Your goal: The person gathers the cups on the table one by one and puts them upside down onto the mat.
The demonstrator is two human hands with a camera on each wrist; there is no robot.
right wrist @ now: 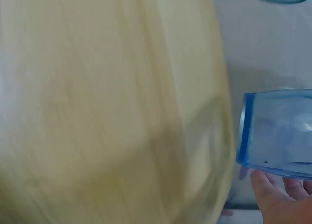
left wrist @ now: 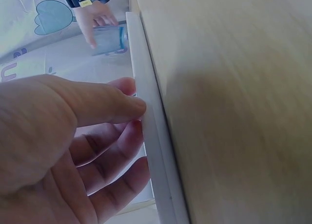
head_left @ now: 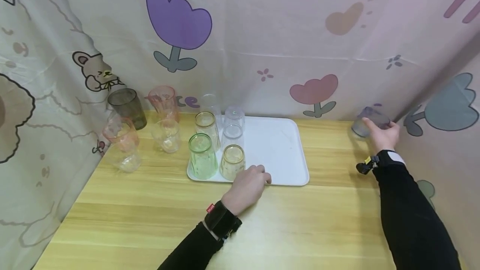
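Observation:
At the far right of the table my right hand holds a bluish clear glass, its thumb on the near left side and its fingers on the right. The right wrist view shows the blue glass at the picture's edge, only partly in frame. My left hand lies at the front edge of a white tray. In the left wrist view, thumb and loosely bent fingers touch the tray's rim. Beside that hand a yellowish glass and a green glass stand mouth down on the tray.
Several more clear glasses stand on the tray's left half. Left of it are a dark grey glass, pink glasses and other clear glasses. A patterned cloth hangs along the back and sides of the wooden table.

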